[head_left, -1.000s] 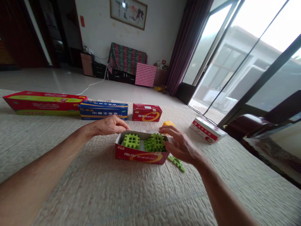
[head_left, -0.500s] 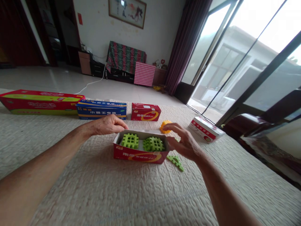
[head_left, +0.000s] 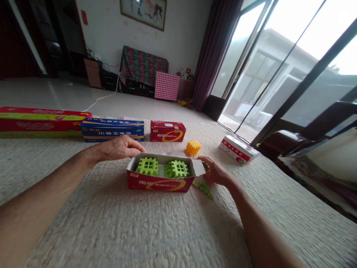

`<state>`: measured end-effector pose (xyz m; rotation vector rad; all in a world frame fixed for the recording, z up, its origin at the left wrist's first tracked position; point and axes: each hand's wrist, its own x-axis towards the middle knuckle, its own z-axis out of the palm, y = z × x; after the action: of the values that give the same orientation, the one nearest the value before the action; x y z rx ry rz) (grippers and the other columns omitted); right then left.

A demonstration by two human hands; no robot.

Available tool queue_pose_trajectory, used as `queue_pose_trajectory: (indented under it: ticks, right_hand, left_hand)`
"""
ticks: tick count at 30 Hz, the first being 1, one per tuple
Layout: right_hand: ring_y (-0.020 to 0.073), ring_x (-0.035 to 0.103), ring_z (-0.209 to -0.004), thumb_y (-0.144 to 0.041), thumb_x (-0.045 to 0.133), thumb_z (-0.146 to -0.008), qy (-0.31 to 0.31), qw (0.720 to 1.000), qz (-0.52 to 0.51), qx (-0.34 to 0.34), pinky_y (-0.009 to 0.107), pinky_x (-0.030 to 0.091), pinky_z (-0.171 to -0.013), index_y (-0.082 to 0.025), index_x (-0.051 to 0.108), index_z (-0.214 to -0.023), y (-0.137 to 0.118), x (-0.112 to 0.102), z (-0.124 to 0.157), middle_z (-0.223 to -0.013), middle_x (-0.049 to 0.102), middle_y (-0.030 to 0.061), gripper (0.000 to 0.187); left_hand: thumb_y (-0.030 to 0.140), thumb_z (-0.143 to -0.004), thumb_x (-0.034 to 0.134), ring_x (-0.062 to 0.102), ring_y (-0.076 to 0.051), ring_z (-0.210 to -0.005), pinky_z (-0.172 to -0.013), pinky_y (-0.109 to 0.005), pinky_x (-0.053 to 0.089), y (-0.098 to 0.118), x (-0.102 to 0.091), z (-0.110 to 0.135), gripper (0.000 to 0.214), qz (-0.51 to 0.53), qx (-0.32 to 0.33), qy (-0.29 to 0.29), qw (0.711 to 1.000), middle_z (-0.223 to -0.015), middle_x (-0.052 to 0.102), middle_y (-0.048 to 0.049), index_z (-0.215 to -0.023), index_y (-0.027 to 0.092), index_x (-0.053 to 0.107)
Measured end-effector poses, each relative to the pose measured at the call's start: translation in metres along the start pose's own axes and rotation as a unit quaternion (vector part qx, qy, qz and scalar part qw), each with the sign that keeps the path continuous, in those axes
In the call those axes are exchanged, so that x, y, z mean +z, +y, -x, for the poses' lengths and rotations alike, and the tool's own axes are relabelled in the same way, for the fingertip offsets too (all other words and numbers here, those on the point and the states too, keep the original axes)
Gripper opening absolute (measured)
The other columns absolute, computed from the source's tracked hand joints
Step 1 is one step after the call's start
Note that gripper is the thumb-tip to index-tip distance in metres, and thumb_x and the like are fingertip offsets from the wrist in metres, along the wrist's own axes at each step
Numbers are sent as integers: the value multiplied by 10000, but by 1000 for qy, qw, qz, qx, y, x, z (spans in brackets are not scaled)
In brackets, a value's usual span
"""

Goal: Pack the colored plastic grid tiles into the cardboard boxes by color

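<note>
An open red box (head_left: 158, 184) lies on the quilted surface and holds two green grid blocks (head_left: 147, 166) (head_left: 175, 169). My left hand (head_left: 118, 147) rests at the box's far left corner, its fingers curled onto the rim. Low beside the box's right end flap is my right hand (head_left: 215, 172), with its fingers bent down over a green grid piece (head_left: 203, 188) lying flat on the quilt. A yellow block (head_left: 192, 147) sits just behind the box.
Along the far side stand a long red box (head_left: 39, 123), a blue box (head_left: 113, 130) and a small red box (head_left: 167, 131). A red-and-white box (head_left: 237, 149) lies at the right. Dark wooden furniture (head_left: 320, 141) borders the right edge by the glass doors.
My right hand has dropped from above the box's right end to the quilt beside the flap. The yellow block is now uncovered. The left hand has stayed at the box corner.
</note>
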<state>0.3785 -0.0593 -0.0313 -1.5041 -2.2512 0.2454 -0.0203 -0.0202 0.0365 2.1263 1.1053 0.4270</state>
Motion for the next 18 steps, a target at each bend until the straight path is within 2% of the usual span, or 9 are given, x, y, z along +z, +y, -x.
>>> queue_pose_trajectory:
  ticks: [3,5,7,9,11,13,14,16,18]
  right_hand:
    - [260,644,-1023,-68,566,-639,-8,1000,9,4,397,502,-898,-190,646,-1121,0,0,1,-1171,668,115,503]
    - [261,646,-995,-107,595,-642,20,999,3,25,396,498,-884,-185,663,-1092,2,1,3,-1142,673,117,462]
    - [254,656,-929,-177,620,-659,66,993,-33,87,394,510,-834,-188,673,-1084,3,1,5,-1076,690,108,428]
    - [245,665,-869,-264,622,-687,117,973,-110,164,383,527,-761,-186,670,-1099,0,-2,6,-1009,702,99,422]
    - [254,667,-887,-331,630,-697,167,945,-190,209,371,532,-717,-176,662,-1114,-9,-13,7,-1002,704,103,446]
    - [272,654,-963,-361,651,-694,205,928,-235,204,378,529,-737,-175,658,-1109,-27,-28,6,-1058,691,115,455]
    - [274,647,-987,-367,660,-696,211,928,-244,187,386,527,-756,-180,655,-1104,-40,-35,5,-1081,684,114,449]
    - [258,641,-988,-367,655,-719,194,940,-246,134,399,523,-786,-194,642,-1104,-70,-43,1,-1097,669,104,423]
    - [230,635,-966,-346,627,-753,157,959,-228,60,398,523,-800,-201,630,-1105,-105,-41,-4,-1110,647,97,381]
  left_hand:
    - [336,-739,560,642,-213,-886,-794,-229,454,2,0,1,300,8,-2,6,1000,-885,738,25,-920,240,779]
    - [333,-725,565,643,-217,-862,-774,-236,458,3,1,2,299,25,2,15,1000,-855,739,16,-904,235,784]
    - [330,-706,579,645,-221,-826,-742,-243,463,5,3,4,290,47,8,23,999,-817,737,4,-874,226,791]
    - [322,-686,595,644,-224,-793,-712,-251,465,6,4,5,274,74,12,31,997,-783,734,-7,-842,216,795]
    - [307,-669,613,639,-220,-763,-687,-256,463,7,4,6,261,103,13,37,994,-763,730,-13,-827,208,795]
    - [289,-661,624,626,-206,-726,-660,-254,455,7,4,7,258,126,12,35,991,-747,726,-16,-833,200,795]
    - [283,-662,626,618,-196,-706,-645,-252,449,8,4,8,260,133,11,32,991,-740,724,-16,-841,196,794]
    - [279,-671,621,597,-175,-670,-616,-245,432,8,4,9,266,139,6,29,990,-720,716,-15,-853,187,792]
    - [286,-678,618,577,-160,-646,-599,-243,418,8,7,11,273,143,2,46,989,-693,704,-13,-859,174,789]
